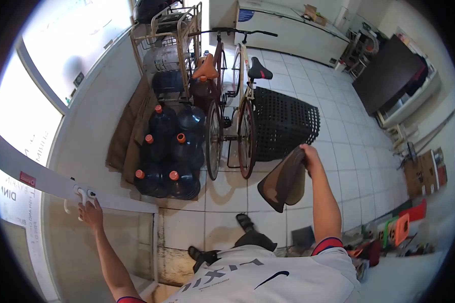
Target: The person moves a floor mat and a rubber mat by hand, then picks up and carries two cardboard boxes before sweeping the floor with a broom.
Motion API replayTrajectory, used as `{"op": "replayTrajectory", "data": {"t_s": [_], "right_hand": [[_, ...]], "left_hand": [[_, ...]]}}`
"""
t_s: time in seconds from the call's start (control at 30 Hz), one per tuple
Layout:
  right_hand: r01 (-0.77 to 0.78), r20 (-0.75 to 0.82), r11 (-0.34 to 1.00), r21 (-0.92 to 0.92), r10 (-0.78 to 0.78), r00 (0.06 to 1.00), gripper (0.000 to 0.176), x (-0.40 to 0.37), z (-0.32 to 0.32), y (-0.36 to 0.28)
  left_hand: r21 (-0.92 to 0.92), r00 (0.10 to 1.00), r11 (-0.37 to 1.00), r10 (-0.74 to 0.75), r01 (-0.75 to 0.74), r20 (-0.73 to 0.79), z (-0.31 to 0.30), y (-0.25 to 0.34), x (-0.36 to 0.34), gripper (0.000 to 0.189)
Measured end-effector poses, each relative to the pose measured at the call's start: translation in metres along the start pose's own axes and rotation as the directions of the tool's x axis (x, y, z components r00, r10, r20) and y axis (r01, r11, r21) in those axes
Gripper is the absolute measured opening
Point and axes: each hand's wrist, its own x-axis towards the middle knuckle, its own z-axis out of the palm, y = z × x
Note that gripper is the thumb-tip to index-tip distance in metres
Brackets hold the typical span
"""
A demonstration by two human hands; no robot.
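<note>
My left hand (pixel 92 214) is closed at the white door handle (pixel 79 192), its fingertips right by the round lock beside it. This white-framed glass door (pixel 121 203) stands at my left. In my right hand (pixel 312 160), held out ahead of me, a brown and dark patterned cloth (pixel 283 181) hangs down, gripped by its upper corner. Behind the cloth, a black perforated plastic basket (pixel 287 121) lies on its side on the floor.
Two bicycles (pixel 246 108) stand ahead. Left of them are several large blue water bottles (pixel 162 149) with orange caps, cardboard (pixel 129 126) and a metal rack (pixel 173 30). Tools and boxes (pixel 400 230) lie along the right wall. A white chest freezer (pixel 288 35) stands at the back.
</note>
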Motion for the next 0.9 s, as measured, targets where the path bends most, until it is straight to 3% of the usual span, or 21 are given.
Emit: {"op": "replayTrajectory", "data": {"t_s": [0.07, 0.13, 0.2, 0.23, 0.3, 0.4, 0.43, 0.47, 0.5, 0.57, 0.6, 0.63, 0.7, 0.73, 0.77, 0.83, 0.87, 0.9], "right_hand": [[0.198, 0.012, 0.98, -0.028, -0.198, 0.98, 0.016, 0.047, -0.021, -0.051], [0.144, -0.011, 0.989, -0.037, -0.145, 0.989, 0.015, 0.07, -0.039, -0.113], [0.205, -0.12, 0.979, -0.012, -0.205, 0.971, 0.018, 0.053, -0.03, -0.187], [0.328, -0.095, 0.943, 0.051, -0.323, 0.942, 0.021, 0.08, -0.057, -0.202], [0.336, -0.123, 0.942, 0.025, -0.33, 0.936, 0.026, 0.066, -0.066, -0.252], [0.3, -0.024, 0.929, -0.219, -0.312, 0.95, 0.029, 0.13, -0.146, -0.264], [0.161, -0.129, 0.879, -0.448, -0.242, 0.962, 0.031, 0.141, -0.157, -0.256], [-0.005, -0.246, 0.772, -0.635, -0.196, 0.949, 0.032, 0.154, -0.17, -0.244], [-0.107, -0.285, 0.551, -0.828, -0.25, 0.925, 0.033, 0.193, -0.206, -0.214], [-0.296, -0.249, -0.027, -0.955, -0.472, 0.846, 0.037, 0.264, -0.267, -0.115], [-0.291, -0.248, 0.003, -0.957, -0.533, 0.809, 0.037, 0.265, -0.265, -0.061], [-0.124, -0.024, -0.195, -0.973, -0.448, 0.894, 0.036, 0.264, -0.255, -0.008], [0.031, -0.015, 0.238, -0.971, -0.19, 0.982, 0.028, 0.275, -0.209, 0.147], [0.016, -0.01, 0.449, -0.894, -0.056, 0.998, 0.024, 0.276, -0.184, 0.219], [-0.032, 0.056, 0.484, -0.875, 0.166, 0.985, 0.023, 0.228, -0.132, 0.24], [-0.156, 0.179, 0.477, -0.865, 0.583, 0.792, 0.033, 0.116, -0.015, 0.273], [0.063, 0.279, 0.334, -0.94, 0.652, 0.705, 0.03, 0.064, 0.045, 0.281], [0.274, 0.401, 0.295, -0.916, 0.603, 0.69, 0.025, 0.013, 0.091, 0.291]], "left_hand": [[-0.019, 1.0, 1.0, -0.016, 0.016, -0.004, -0.013, 0.023, -0.012, 0.038], [0.011, 0.999, 1.0, -0.015, 0.015, 0.03, -0.017, 0.034, -0.022, 0.037], [0.03, 0.999, 0.999, -0.035, 0.034, 0.04, -0.03, 0.055, -0.03, 0.036], [0.037, 0.995, 0.998, -0.049, 0.046, 0.088, -0.044, 0.064, -0.036, 0.036], [0.06, 0.985, 0.996, -0.076, 0.067, 0.155, -0.054, 0.074, -0.054, 0.035], [0.036, 0.989, 0.996, -0.09, 0.086, 0.114, -0.059, 0.086, -0.067, 0.033], [0.004, 0.977, 0.992, -0.127, 0.129, 0.168, -0.066, 0.092, -0.073, 0.033], [-0.026, 0.962, 0.985, -0.16, 0.17, 0.222, -0.071, 0.096, -0.079, 0.033], [-0.018, 0.961, 0.984, -0.166, 0.175, 0.222, -0.073, 0.097, -0.085, 0.033], [-0.041, 0.985, 0.993, -0.106, 0.112, 0.137, -0.073, 0.097, -0.102, 0.031], [-0.035, 0.984, 0.992, -0.119, 0.124, 0.135, -0.08, 0.099, -0.106, 0.031], [-0.047, 0.981, 0.993, -0.101, 0.11, 0.165, -0.091, 0.105, -0.111, 0.03], [-0.045, 0.973, 0.991, -0.112, 0.124, 0.202, -0.103, 0.112, -0.121, 0.028], [-0.081, 0.988, 0.994, -0.069, 0.08, 0.136, -0.103, 0.11, -0.132, 0.026], [-0.105, 0.997, 0.994, -0.029, 0.036, 0.069, -0.104, 0.108, -0.141, 0.024], [-0.146, 0.999, 0.989, -0.024, 0.028, 0.034, -0.104, 0.105, -0.154, 0.022], [-0.206, 0.995, 0.974, -0.076, 0.088, 0.067, -0.108, 0.107, -0.156, 0.027], [-0.224, 0.997, 0.972, -0.053, 0.065, 0.062, -0.1, 0.101, -0.164, 0.031]]}}
